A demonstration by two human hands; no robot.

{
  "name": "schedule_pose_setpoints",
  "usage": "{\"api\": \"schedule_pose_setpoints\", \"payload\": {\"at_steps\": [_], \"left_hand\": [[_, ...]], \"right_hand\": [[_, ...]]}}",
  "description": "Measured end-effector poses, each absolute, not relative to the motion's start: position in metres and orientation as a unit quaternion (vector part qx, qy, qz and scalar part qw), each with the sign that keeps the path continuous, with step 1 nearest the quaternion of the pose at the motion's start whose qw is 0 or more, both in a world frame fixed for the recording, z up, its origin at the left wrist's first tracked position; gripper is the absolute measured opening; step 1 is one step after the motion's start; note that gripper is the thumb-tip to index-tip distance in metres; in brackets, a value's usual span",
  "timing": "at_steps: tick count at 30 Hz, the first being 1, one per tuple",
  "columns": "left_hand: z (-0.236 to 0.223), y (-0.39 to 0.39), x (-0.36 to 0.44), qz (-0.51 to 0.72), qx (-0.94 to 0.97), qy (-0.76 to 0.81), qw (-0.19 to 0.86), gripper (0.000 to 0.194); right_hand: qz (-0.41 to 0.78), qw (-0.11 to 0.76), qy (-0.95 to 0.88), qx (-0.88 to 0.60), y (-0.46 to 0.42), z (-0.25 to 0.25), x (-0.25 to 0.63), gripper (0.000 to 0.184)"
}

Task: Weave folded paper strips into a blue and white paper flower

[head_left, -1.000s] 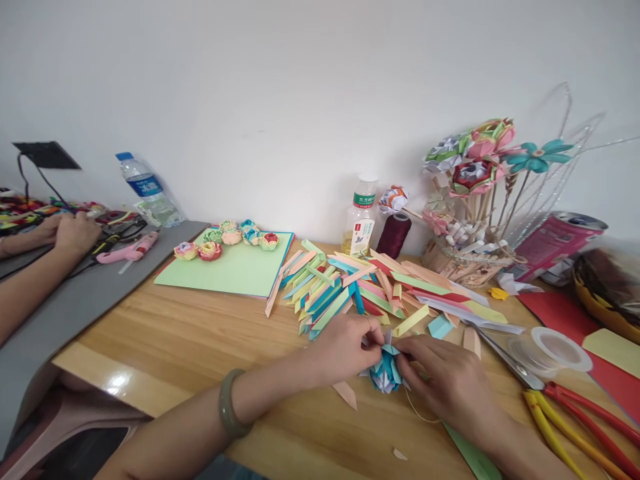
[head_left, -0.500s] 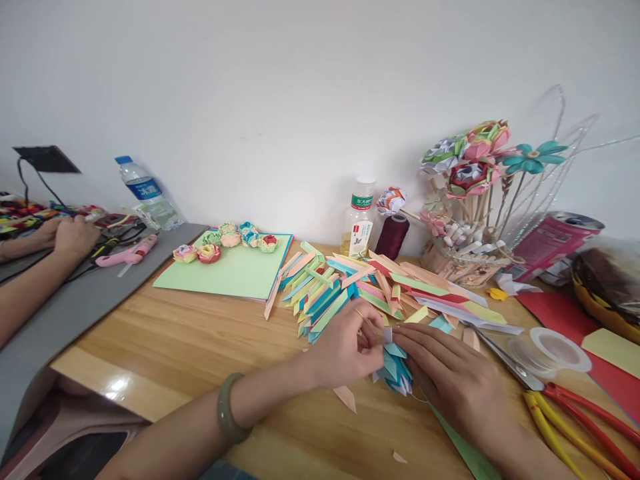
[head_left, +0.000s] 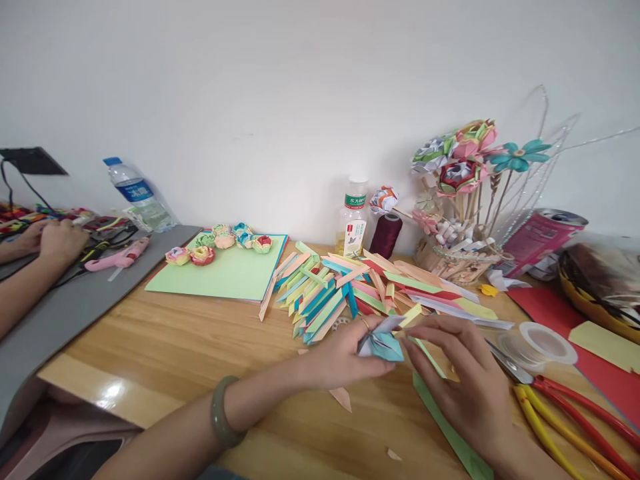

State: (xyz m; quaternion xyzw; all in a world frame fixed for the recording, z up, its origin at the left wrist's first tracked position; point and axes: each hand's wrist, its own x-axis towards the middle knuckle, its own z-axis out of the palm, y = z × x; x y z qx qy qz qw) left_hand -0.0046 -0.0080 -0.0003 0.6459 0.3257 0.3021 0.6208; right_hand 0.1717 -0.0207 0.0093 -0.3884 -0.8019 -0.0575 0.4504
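Note:
My left hand (head_left: 345,357), a green bangle on its wrist, is closed around a folded paper flower (head_left: 384,347) in light blue and pale white. Part of the flower is hidden by the fingers. Just right of it, my right hand (head_left: 463,380) has thumb and fingertips drawn together in a pinch; what lies between them is too small to make out. Behind both hands spreads a pile of folded paper strips (head_left: 320,293) in several colours. A green paper strip (head_left: 445,423) lies under my right hand.
Scissors (head_left: 510,363) and pliers-like red and yellow handles (head_left: 575,413) lie right, beside a clear spool (head_left: 545,347). Small paper flowers (head_left: 203,255) rest on green paper (head_left: 215,283). Bottles, a thread cone (head_left: 386,235) and a flower basket (head_left: 453,260) line the wall. Another person's hands (head_left: 63,240) work at left.
The paper flower has turned and now sits in my left hand. My right hand has drawn back to the right, its fingers changing from lying along the flower to a pinch.

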Motion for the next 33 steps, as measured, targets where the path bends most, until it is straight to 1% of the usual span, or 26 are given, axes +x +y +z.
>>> {"api": "schedule_pose_setpoints", "payload": {"at_steps": [2, 4, 6, 9, 13, 16, 18, 21, 25, 27, 30, 33], "left_hand": [[0.0, -0.008, -0.004, 0.308, 0.671, 0.375, 0.56, 0.045], [0.0, -0.009, -0.004, 0.301, 0.699, 0.412, 0.501, 0.038], [-0.001, -0.01, -0.004, 0.285, 0.722, 0.436, 0.456, 0.031], [-0.003, -0.01, -0.004, 0.275, 0.745, 0.457, 0.401, 0.028], [-0.005, -0.012, -0.003, 0.261, 0.77, 0.477, 0.335, 0.033], [-0.004, -0.013, -0.002, 0.246, 0.782, 0.489, 0.296, 0.037], [-0.003, -0.014, -0.002, 0.233, 0.789, 0.501, 0.27, 0.037], [-0.004, -0.015, -0.001, 0.221, 0.792, 0.515, 0.242, 0.037], [-0.003, -0.015, 0.0, 0.231, 0.788, 0.504, 0.267, 0.038], [-0.002, -0.016, -0.001, 0.241, 0.789, 0.491, 0.281, 0.039], [0.003, -0.017, -0.002, 0.243, 0.795, 0.474, 0.288, 0.039], [0.008, -0.019, -0.004, 0.238, 0.793, 0.472, 0.303, 0.037]], "right_hand": [[0.043, 0.432, -0.795, -0.423, -0.022, 0.013, 0.168, 0.004], [0.167, 0.373, -0.791, -0.455, -0.023, 0.016, 0.165, 0.011], [0.268, 0.319, -0.77, -0.483, -0.023, 0.018, 0.161, 0.019], [0.348, 0.304, -0.729, -0.505, -0.022, 0.019, 0.159, 0.022], [0.406, 0.297, -0.698, -0.511, -0.021, 0.021, 0.16, 0.023], [0.452, 0.29, -0.679, -0.501, -0.022, 0.022, 0.161, 0.029], [0.475, 0.286, -0.667, -0.498, -0.021, 0.021, 0.16, 0.033], [0.512, 0.272, -0.65, -0.492, -0.021, 0.02, 0.158, 0.034], [0.55, 0.27, -0.628, -0.48, -0.021, 0.019, 0.157, 0.031], [0.558, 0.274, -0.624, -0.473, -0.021, 0.018, 0.158, 0.033], [0.535, 0.306, -0.619, -0.488, -0.021, 0.017, 0.158, 0.035], [0.507, 0.345, -0.603, -0.51, -0.021, 0.016, 0.156, 0.027]]}}
